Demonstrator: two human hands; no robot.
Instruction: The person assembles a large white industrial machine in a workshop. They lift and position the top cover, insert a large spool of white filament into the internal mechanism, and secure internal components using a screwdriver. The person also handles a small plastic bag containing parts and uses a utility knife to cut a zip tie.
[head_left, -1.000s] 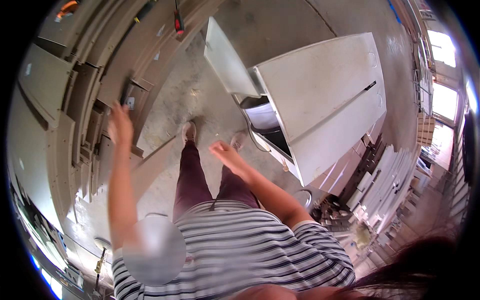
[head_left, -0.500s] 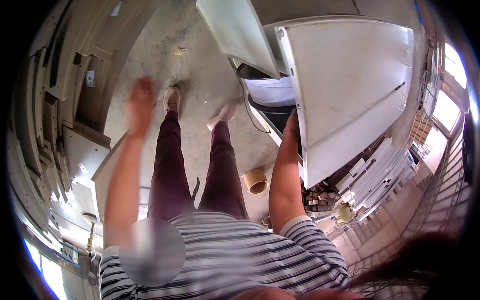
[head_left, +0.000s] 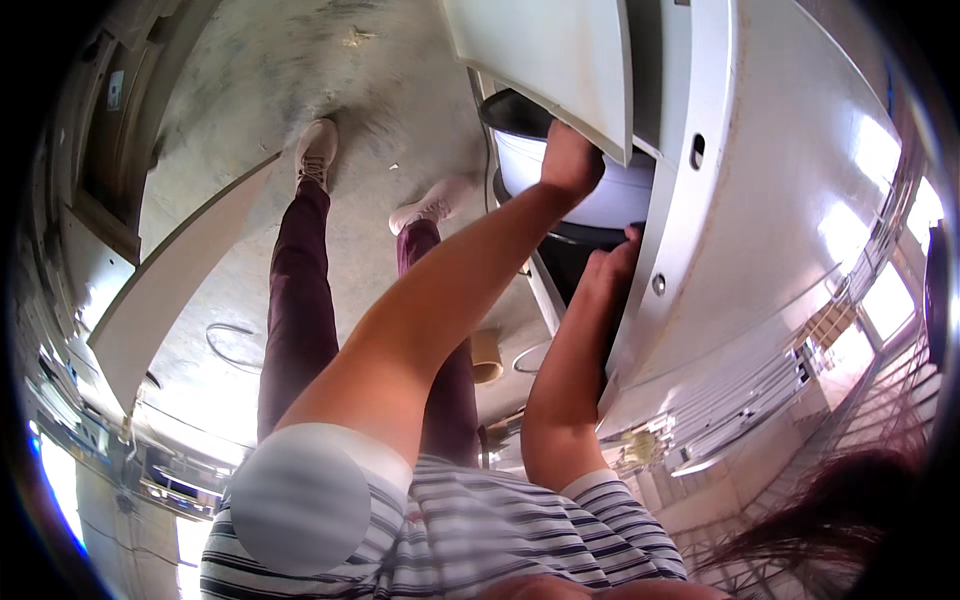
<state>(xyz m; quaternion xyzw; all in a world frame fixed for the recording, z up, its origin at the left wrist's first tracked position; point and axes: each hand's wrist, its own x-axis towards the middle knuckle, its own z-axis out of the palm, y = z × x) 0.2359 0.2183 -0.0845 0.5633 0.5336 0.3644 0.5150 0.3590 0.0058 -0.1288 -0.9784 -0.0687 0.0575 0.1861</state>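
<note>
Head view: left hand [head_left: 570, 160] closed over the white tub [head_left: 590, 195] rim; right hand [head_left: 612, 268] just below the tub, grip hidden.

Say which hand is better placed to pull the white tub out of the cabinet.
Left, probably. The left hand sits on the white tub at its rim. The right hand is lower, against the edge of the white cabinet beneath the tub, not on it.

Bright daylight, window glare, perhaps slight blur
</note>
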